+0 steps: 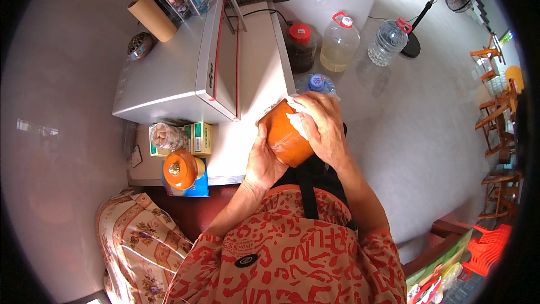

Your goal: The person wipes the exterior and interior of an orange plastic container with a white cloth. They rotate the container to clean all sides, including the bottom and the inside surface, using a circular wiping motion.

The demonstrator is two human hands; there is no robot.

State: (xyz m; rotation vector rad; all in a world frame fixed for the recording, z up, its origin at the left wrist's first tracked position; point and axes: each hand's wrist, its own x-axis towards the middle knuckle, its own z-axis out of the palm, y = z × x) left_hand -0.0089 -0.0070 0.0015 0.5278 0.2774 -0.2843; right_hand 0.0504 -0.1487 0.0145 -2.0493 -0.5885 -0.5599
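Closest to the lens, the person's chest in a red-and-cream patterned shirt [292, 259] is filling the lower edge, with a black strap running up it toward the hands. Just above, both hands are holding a glossy orange ceramic jar [286, 135] in the air, over the near edge of the white bench [256, 73]. The left hand [263, 163] is cupping the jar from below and behind, fingers wrapped closed round its lower end. The right hand [320, 126] is lying over the upper right side of the jar, closed round a crumpled white cloth or tissue [296, 121] and pressing it against the glazed wall. The jar is tilting, its long axis running from the upper left, away from the body, down to the lower right toward the chest; the left hand is carrying it, the right is working on its surface, so both are equally near, in full contact.

Left of the left hand, an orange domed ceramic lid with a gold knob [180, 170] is resting on a blue box at the bench corner, well apart from the jar. Beyond it are standing a small clear jar of pale nuts [167, 136] and a green carton [199, 138]. Past the right hand, on the floor, are standing a blue-capped bottle [318, 83], a dark red-lidded jar [299, 46] and two large clear plastic bottles [340, 39].
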